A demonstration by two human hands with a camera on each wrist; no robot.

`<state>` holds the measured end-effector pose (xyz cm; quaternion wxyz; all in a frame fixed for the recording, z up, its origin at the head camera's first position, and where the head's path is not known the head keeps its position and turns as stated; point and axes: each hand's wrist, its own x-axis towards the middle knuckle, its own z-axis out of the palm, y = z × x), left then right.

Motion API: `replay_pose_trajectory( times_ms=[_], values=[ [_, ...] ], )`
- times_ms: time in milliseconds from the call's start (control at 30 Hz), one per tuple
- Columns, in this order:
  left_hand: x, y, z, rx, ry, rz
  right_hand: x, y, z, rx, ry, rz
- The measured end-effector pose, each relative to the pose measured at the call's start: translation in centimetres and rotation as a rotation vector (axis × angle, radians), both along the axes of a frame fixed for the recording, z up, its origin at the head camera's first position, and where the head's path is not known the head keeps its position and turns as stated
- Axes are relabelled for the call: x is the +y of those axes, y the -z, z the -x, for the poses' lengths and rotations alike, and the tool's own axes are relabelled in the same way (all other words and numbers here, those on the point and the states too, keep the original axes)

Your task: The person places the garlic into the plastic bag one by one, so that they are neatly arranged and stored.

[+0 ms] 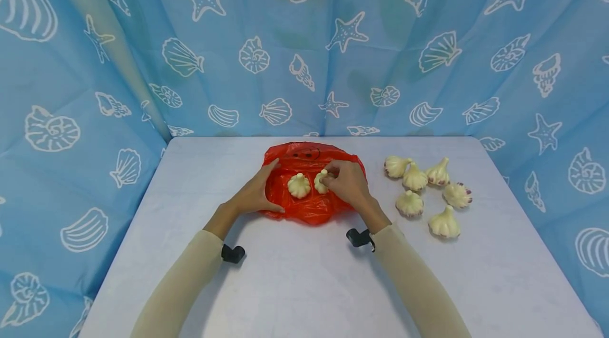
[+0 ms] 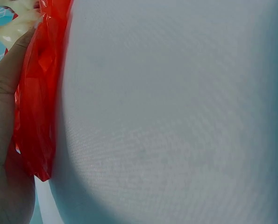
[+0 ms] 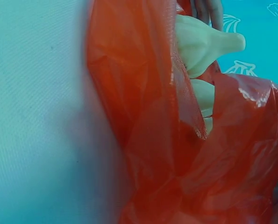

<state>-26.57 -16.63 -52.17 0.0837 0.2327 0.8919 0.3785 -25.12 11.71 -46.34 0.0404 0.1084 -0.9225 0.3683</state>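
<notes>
A red plastic bag [image 1: 311, 215] lies on the white table with its mouth spread wide. One pale garlic bulb [image 1: 298, 186] sits inside it, stem up. My right hand [image 1: 349, 182] reaches over the bag's right side and pinches a second garlic bulb [image 1: 321, 183] beside the first. At the bag's left edge, my left hand [image 1: 252, 192] rests with thumb and fingers spread wide apart, touching the plastic. The left wrist view shows its straight thumb against the red film [image 2: 38, 102]; the other fingers are hidden there. In the right wrist view the film covers much of the right hand, and a bulb [image 3: 199, 44] shows.
To the right of the bag lie several loose garlic bulbs [image 1: 411, 204], some with purplish bases. A blue curtain [image 1: 304, 63] with white shell and starfish prints hangs behind and beside the table [image 1: 295, 285]. Each wrist carries a small black camera.
</notes>
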Motion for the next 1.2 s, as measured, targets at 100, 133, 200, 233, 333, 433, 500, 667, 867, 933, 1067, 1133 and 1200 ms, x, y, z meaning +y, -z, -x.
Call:
replay_pose_trajectory(
  times_ms=[100,133,200,233,333,433,500,667,867,933,1067,1133,1200],
  values=[
    [0.00,-0.02,0.00,-0.006,-0.006,0.006,0.01,0.09,-0.04,-0.005,0.005,0.005],
    [0.01,-0.04,-0.01,-0.007,-0.006,0.007,0.02,0.11,-0.05,-0.005,0.008,0.007],
    [0.03,-0.06,0.00,-0.008,-0.007,0.006,0.04,0.19,0.00,-0.005,0.008,0.006],
    [0.04,-0.10,0.01,-0.006,-0.007,0.004,0.06,0.23,0.03,-0.004,0.008,0.008],
    [0.04,-0.17,0.04,0.000,-0.002,-0.003,0.10,0.37,0.15,-0.003,0.008,0.017],
    [0.01,-0.23,0.09,0.002,0.002,-0.006,0.09,0.51,0.21,-0.017,0.012,0.017],
    [-0.01,-0.22,0.12,0.001,0.006,-0.008,0.07,0.59,0.23,-0.027,0.020,0.011],
    [-0.04,-0.20,0.22,0.006,0.008,-0.009,0.01,0.79,0.28,-0.038,0.026,0.015],
    [-0.02,-0.34,0.12,0.010,0.004,-0.013,0.03,0.91,0.19,-0.048,0.020,0.029],
    [0.03,-0.41,0.05,0.012,0.001,-0.017,0.04,0.92,0.14,-0.046,0.020,0.031],
    [0.11,-0.64,-0.09,0.023,-0.020,-0.025,-0.02,0.91,0.03,-0.046,0.019,0.029],
    [0.13,-0.81,-0.11,0.046,-0.027,-0.035,-0.07,0.88,-0.01,-0.039,0.018,0.015],
    [0.08,-0.95,-0.08,0.083,-0.038,-0.041,-0.12,0.84,0.00,-0.031,0.015,0.003]
  ],
)
